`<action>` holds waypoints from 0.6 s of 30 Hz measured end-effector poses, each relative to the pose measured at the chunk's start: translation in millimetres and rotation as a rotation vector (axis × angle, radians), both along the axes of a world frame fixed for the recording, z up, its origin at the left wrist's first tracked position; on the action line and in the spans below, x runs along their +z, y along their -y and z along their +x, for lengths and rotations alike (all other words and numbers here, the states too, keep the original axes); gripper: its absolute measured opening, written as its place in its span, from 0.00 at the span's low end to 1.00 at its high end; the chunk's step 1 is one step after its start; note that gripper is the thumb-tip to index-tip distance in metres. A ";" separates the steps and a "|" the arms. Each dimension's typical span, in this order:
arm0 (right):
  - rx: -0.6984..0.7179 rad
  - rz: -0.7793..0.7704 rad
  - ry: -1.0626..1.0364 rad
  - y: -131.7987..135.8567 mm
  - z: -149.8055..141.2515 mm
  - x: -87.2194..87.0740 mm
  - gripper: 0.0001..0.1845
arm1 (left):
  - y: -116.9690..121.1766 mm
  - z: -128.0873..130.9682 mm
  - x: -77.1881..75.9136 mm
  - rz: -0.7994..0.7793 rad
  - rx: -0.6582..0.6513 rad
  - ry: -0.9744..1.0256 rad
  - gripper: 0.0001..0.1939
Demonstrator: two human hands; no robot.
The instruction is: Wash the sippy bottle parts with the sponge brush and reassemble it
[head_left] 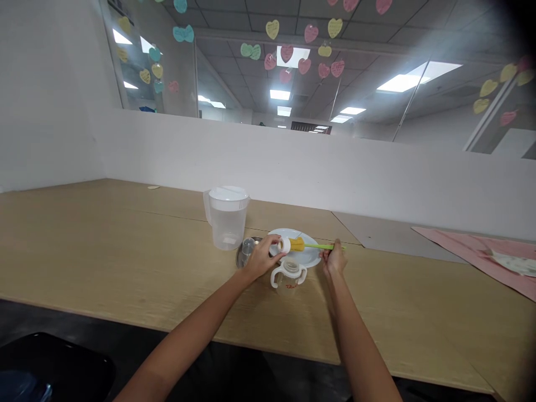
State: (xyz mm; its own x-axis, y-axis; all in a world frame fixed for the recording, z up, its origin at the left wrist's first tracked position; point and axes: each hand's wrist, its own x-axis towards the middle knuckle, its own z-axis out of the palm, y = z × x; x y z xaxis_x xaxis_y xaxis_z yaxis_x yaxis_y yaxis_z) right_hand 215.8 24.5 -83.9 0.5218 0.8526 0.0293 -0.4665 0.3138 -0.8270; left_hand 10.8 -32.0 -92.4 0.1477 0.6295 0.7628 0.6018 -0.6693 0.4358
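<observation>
My left hand [262, 259] pinches a white bottle collar [285, 244] between thumb and fingers. In my right hand [334, 260] is the green handle of a bottle brush [297, 244], whose yellow head points left against or into the collar; which of the two I cannot tell. Just below the collar, a clear baby bottle [288, 286] with two white handles stands upright on the table, its top uncovered. Behind the brush lies a white plate [310, 260]. Beside my left hand, a small clear cup or cap [248, 245] rests in a round metal dish [239, 260], partly hidden by the hand.
A translucent pitcher [228, 226] with a white lid stands behind the metal dish, holding some clear liquid. Pink cloth [473, 248] lies at the right of the wooden table [125, 251]. A black chair [62, 357] is at lower left. A white wall [293, 167] closes off the back.
</observation>
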 end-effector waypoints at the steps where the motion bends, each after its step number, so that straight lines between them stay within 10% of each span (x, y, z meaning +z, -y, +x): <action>1: -0.002 0.013 0.006 -0.9 0.9 -0.5 0.16 | 0.4 0.6 0.2 -0.001 0.004 0.004 0.19; 18: -0.292 -0.056 0.079 6.8 4.2 2.5 0.14 | -15.7 -67.6 4.7 -0.057 0.162 -0.376 0.12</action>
State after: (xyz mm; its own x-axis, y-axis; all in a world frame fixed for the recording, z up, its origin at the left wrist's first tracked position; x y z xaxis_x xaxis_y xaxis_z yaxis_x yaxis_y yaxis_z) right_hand 220.0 17.7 -81.4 0.7431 0.6681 0.0368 -0.2963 0.3779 -0.8772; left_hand -56.8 -16.3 -87.7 0.3056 0.7073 0.6375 0.8216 -0.5342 0.1989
